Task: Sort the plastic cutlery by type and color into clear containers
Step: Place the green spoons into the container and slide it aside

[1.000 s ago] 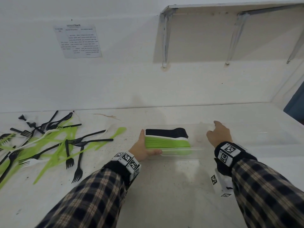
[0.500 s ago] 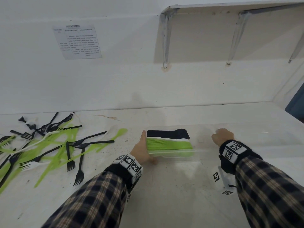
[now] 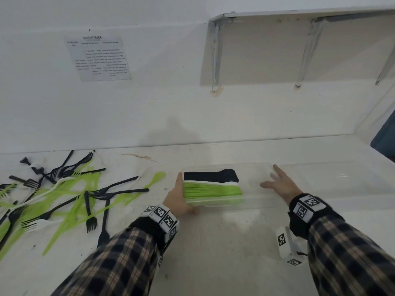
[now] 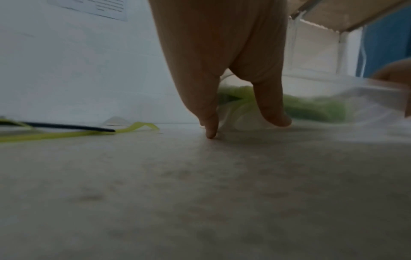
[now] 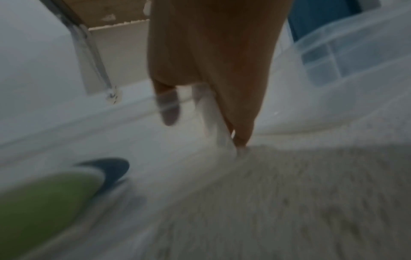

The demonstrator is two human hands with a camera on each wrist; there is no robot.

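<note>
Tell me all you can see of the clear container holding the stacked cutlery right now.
The clear container is a shallow, see-through plastic tray lying flat on the white table. Its left part holds neat rows of cutlery: black at the back, a thin white band, green in front; its right part looks empty. The left hand lies flat against its left end, thumb at the near corner. The right hand, fingers spread, is at its right part; contact is blurred.

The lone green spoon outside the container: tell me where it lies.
In the head view the green spoon lies on the table, left of the clear container, just beyond the left hand.
</note>
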